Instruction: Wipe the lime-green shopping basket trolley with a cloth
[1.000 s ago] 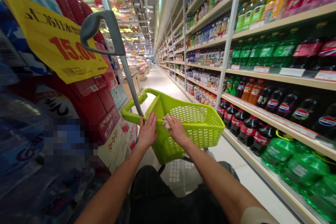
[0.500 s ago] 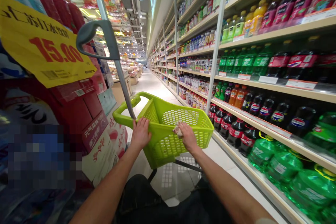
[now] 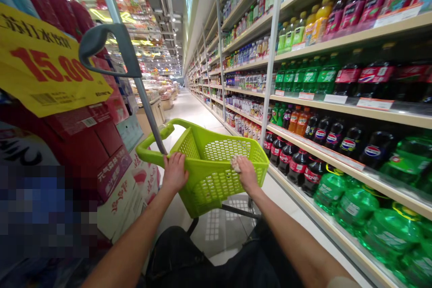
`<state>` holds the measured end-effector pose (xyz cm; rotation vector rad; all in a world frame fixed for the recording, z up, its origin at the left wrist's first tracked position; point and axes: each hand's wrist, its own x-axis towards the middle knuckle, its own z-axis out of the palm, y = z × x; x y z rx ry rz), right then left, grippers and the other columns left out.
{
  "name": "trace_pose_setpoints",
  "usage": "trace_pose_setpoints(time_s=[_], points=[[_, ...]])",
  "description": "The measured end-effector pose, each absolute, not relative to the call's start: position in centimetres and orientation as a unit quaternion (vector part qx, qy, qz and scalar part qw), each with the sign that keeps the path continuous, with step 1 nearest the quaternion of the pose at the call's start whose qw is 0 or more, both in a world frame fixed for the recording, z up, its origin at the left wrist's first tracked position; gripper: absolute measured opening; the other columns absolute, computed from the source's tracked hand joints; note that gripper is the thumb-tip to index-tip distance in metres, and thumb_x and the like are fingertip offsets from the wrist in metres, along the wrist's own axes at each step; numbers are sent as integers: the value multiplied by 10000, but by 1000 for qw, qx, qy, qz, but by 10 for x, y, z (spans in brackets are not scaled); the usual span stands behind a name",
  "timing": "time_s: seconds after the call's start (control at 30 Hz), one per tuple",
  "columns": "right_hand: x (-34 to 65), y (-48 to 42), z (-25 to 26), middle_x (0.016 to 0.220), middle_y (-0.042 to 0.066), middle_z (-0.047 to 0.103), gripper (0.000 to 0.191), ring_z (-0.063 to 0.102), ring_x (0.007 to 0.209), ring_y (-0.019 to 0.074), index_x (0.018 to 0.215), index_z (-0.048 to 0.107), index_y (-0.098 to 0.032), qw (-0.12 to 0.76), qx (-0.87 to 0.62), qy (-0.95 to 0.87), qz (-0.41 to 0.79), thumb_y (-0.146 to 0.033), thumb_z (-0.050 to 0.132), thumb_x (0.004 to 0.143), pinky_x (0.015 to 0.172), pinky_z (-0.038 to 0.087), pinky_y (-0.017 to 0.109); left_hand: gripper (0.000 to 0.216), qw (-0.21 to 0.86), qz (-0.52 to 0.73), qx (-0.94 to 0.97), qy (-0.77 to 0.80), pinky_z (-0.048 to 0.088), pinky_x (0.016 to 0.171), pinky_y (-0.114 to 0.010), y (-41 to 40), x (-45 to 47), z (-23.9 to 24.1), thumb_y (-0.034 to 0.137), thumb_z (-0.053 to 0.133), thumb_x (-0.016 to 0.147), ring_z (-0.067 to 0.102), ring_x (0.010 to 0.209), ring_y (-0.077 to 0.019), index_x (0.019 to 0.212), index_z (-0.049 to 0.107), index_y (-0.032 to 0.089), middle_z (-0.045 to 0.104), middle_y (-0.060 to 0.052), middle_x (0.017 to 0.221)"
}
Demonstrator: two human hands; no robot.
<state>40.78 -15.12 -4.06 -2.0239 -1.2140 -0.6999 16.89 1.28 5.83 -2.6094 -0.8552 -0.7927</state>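
A lime-green plastic shopping basket [image 3: 216, 175] on a wheeled frame stands in the aisle in front of me. My left hand [image 3: 174, 172] grips its near rim at the left corner, beside the grey pull-handle pole [image 3: 148, 117]. My right hand [image 3: 245, 173] rests on the right part of the near rim, fingers closed on a small crumpled whitish cloth or tissue [image 3: 236, 162] pressed against the rim. The basket looks empty inside.
Shelves of bottled drinks [image 3: 337, 99] run along the right side. On the left stand stacked red boxes [image 3: 111, 153] with a yellow 15.00 price sign [image 3: 47, 67]. The tiled aisle [image 3: 189, 108] stretches ahead between them.
My right hand with the cloth has slid rightward along the near rim, away from my left hand. The view has shifted a little, so the basket sits further left.
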Motion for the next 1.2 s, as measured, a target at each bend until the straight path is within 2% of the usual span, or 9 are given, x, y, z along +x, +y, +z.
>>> trace_pose_setpoints(time_s=[0.1, 0.27, 0.37, 0.53, 0.77, 0.87, 0.93, 1.07, 1.2], points=[[415, -159, -44, 1279, 74, 515, 483, 399, 1223, 204, 1145, 570, -187, 334, -758, -498, -256, -23, 357, 743, 994, 313, 395, 527, 141, -266, -908, -291, 149, 1050, -565, 14, 167, 60, 182, 452, 682, 346, 1230, -324, 1194, 443, 57, 476, -190, 1262], [465, -217, -55, 1244, 134, 530, 490, 427, 1191, 249, 1124, 576, -138, 350, -829, -348, -263, -23, 361, 699, 968, 330, 437, 515, 134, -285, -905, -285, 138, 1053, -564, 13, 169, 58, 179, 456, 682, 350, 1226, -331, 1183, 454, 59, 480, -196, 1254], [451, -197, -53, 1263, 141, 512, 493, 421, 1197, 242, 1130, 569, -113, 365, -814, -369, -259, -30, 349, 697, 974, 342, 425, 515, 132, -295, -902, -285, 136, 1052, -568, 13, 170, 56, 178, 465, 677, 357, 1221, -335, 1179, 456, 65, 484, -197, 1245], [416, -156, -44, 1277, 78, 515, 520, 404, 1220, 190, 1141, 574, -181, 379, -744, -498, -235, -25, 369, 689, 1006, 330, 403, 522, 137, -285, -907, -278, 144, 1058, -555, 15, 166, 57, 164, 470, 674, 356, 1229, -321, 1189, 452, 83, 486, -183, 1253], [440, -191, -33, 1266, 93, 507, 558, 448, 1170, 227, 1168, 552, -159, 403, -801, -371, -241, -25, 366, 659, 971, 368, 394, 509, 114, -314, -901, -278, 131, 1064, -565, 12, 171, 53, 163, 482, 673, 359, 1231, -328, 1173, 469, 69, 496, -190, 1240], [406, -159, -14, 1325, 93, 449, 547, 460, 1157, 231, 1221, 511, -189, 395, -795, -400, -228, -59, 396, 702, 927, 401, 367, 502, 95, -355, -896, -249, 177, 1070, -526, 11, 166, 51, 144, 468, 681, 345, 1250, -304, 1181, 462, 94, 480, -167, 1264], [378, -138, -5, 1333, 99, 442, 528, 449, 1163, 250, 1223, 510, -210, 359, -788, -452, -215, -83, 427, 717, 918, 392, 389, 491, 92, -416, -869, -252, 208, 1071, -493, 12, 156, 51, 138, 452, 701, 334, 1259, -283, 1191, 448, 97, 454, -163, 1286], [356, -127, -7, 1314, 83, 472, 514, 393, 1203, 289, 1201, 524, -232, 301, -766, -523, -221, -113, 500, 702, 951, 325, 478, 524, 95, -525, -772, -346, 246, 1054, -490, 26, 131, 59, 156, 448, 730, 329, 1257, -289, 1240, 390, 58, 413, -199, 1302], [356, -122, -6, 1152, 88, 598, 421, 514, 1084, 216, 1043, 619, -190, 370, -742, -523, -196, -34, 446, 693, 927, 397, 386, 525, 104, -466, -790, -385, 242, 1048, -517, 43, 115, 66, 94, 420, 708, 288, 1285, -313, 1233, 439, 82, 411, -177, 1331]])
